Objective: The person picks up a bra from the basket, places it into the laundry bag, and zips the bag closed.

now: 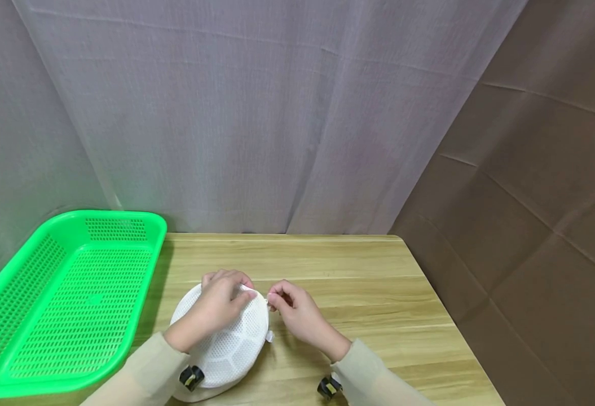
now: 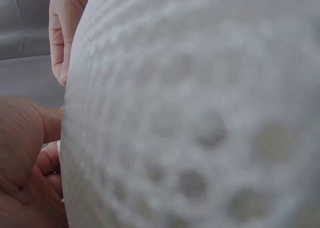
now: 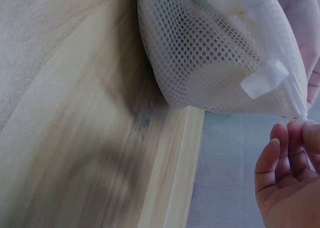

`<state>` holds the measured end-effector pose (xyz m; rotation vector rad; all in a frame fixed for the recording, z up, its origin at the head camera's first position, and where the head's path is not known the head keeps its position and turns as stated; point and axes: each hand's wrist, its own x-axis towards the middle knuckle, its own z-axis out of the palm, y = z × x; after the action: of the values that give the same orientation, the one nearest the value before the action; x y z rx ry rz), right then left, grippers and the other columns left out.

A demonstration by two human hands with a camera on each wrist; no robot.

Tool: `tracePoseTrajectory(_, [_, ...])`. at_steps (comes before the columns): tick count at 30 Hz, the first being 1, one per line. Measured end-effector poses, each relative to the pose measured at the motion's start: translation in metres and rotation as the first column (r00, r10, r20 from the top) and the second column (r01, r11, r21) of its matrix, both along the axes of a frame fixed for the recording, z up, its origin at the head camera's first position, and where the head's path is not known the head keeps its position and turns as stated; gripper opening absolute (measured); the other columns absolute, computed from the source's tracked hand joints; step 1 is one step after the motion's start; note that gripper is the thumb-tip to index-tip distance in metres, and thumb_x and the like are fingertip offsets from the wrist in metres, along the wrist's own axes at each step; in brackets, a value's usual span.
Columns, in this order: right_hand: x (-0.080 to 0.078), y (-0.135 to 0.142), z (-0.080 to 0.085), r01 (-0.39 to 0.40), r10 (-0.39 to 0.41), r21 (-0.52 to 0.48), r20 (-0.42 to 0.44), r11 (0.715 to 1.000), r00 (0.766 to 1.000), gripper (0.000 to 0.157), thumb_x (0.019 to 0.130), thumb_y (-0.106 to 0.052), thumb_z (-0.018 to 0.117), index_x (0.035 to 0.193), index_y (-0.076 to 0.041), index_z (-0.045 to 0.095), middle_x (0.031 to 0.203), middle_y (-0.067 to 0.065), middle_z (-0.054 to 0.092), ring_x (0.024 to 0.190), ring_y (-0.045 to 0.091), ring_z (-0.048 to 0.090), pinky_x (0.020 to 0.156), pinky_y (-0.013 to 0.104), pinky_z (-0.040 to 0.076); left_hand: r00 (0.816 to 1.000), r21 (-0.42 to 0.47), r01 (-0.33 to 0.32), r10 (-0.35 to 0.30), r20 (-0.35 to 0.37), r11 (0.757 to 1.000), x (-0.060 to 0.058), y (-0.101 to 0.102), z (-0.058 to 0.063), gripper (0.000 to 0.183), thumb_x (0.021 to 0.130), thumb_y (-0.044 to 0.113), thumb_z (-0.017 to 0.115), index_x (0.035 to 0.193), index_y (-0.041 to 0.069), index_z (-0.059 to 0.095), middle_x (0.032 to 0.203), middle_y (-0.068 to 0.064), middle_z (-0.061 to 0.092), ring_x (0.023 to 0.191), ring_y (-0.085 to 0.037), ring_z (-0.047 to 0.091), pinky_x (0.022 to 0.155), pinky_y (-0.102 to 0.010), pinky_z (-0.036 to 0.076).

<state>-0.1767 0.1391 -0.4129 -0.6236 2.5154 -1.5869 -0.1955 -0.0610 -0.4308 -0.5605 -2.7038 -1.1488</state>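
A round white mesh laundry bag [image 1: 231, 347] stands over the wooden table, its flat face turned up toward the head view. My left hand [image 1: 217, 304] grips the bag's upper rim, thumb on the mesh face and fingers over the far side. At the right rim, my right hand [image 1: 297, 316] pinches a small white piece at the end of the zipper seam, likely the zipper pull. A white fabric tag [image 3: 265, 79] sticks out from the seam, below the right fingertips in the head view. Something pale shows through the mesh in the right wrist view. Blurred mesh fills most of the left wrist view.
A green perforated plastic basket [image 1: 94, 299] sits to the left on the wooden table [image 1: 348, 265]. Grey cloth [image 1: 226, 124] hangs behind the table's back edge, and a brown panel [image 1: 541, 214] lines the right side.
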Motion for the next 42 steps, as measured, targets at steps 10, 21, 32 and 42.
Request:
tracePoseTrajectory(10, [0.001, -0.001, -0.001, 0.004, -0.004, 0.007, 0.005, 1.0, 1.0, 0.009, 0.097, -0.005, 0.055, 0.094, 0.0, 0.061, 0.083, 0.013, 0.062, 0.078, 0.028, 0.06, 0.068, 0.025, 0.049, 1.0, 0.006, -0.027, 0.027, -0.001, 1.0, -0.002, -0.002, -0.002, 0.011, 0.085, 0.021, 0.075, 0.086, 0.021, 0.064, 0.096, 0.007, 0.067, 0.098, -0.019, 0.055, 0.093, -0.044, 0.023])
tracePoseTrajectory(21, [0.001, -0.003, -0.003, 0.002, -0.001, -0.01, 0.023, 1.0, 1.0, 0.009, 0.097, -0.005, 0.055, 0.094, 0.001, 0.06, 0.084, 0.015, 0.061, 0.08, 0.035, 0.059, 0.07, 0.033, 0.051, 0.998, 0.031, -0.064, 0.064, 0.009, 0.997, -0.005, -0.008, -0.006, 0.009, 0.086, 0.02, 0.073, 0.086, 0.02, 0.065, 0.093, 0.008, 0.067, 0.098, -0.02, 0.055, 0.092, -0.043, 0.024])
tracePoseTrajectory(32, [-0.012, 0.002, -0.035, 0.019, -0.019, 0.007, 0.041, 1.0, 0.999, 0.012, 0.099, -0.014, 0.055, 0.098, -0.005, 0.062, 0.086, 0.006, 0.063, 0.081, 0.026, 0.061, 0.072, 0.034, 0.051, 0.993, 0.043, -0.108, 0.107, 0.043, 0.993, -0.005, -0.01, -0.007, 0.008, 0.086, 0.02, 0.073, 0.085, 0.019, 0.065, 0.092, 0.006, 0.067, 0.098, -0.021, 0.056, 0.09, -0.043, 0.024])
tracePoseTrajectory(42, [-0.014, 0.003, -0.041, 0.023, -0.023, 0.005, 0.009, 1.0, 1.0, 0.009, 0.098, -0.023, 0.056, 0.091, -0.018, 0.058, 0.084, 0.0, 0.062, 0.082, 0.031, 0.061, 0.069, 0.03, 0.051, 0.989, 0.049, -0.135, 0.131, 0.066, 0.99, -0.004, -0.011, -0.007, 0.006, 0.087, 0.019, 0.072, 0.087, 0.017, 0.066, 0.093, 0.004, 0.067, 0.095, -0.022, 0.056, 0.09, -0.043, 0.024])
